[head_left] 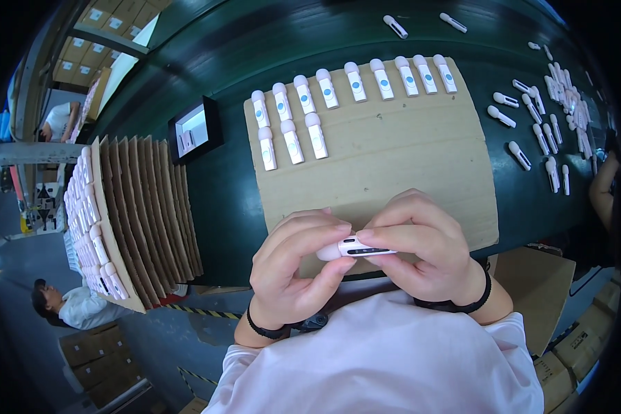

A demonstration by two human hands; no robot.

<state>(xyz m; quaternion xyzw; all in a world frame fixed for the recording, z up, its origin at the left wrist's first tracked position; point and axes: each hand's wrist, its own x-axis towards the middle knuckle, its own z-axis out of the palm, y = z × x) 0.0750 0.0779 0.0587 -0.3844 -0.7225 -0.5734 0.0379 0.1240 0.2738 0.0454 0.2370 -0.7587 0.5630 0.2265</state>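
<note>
Between my two hands, in front of my chest, is a small white handheld device (367, 249) with a rounded pale-pink head and a dark strip along its side. The fingers and thumb of my left hand (290, 265) pinch it at the head end. My right hand (428, 252) grips the other end, with the thumb and index finger close to a small dark slot. Beyond my hands lies a brown cardboard sheet (386, 162). Several similar devices (356, 84), each with a round blue mark, stand in a full far row and a shorter second row at left.
Loose devices (519, 156) are scattered over the green table (221, 186) at right. A black-rimmed box (215, 123) and stacked cardboard sheets (155, 228) bearing more devices stand at left. Another person's arm (605, 181) shows at the right edge; one person (83, 305) is at lower left.
</note>
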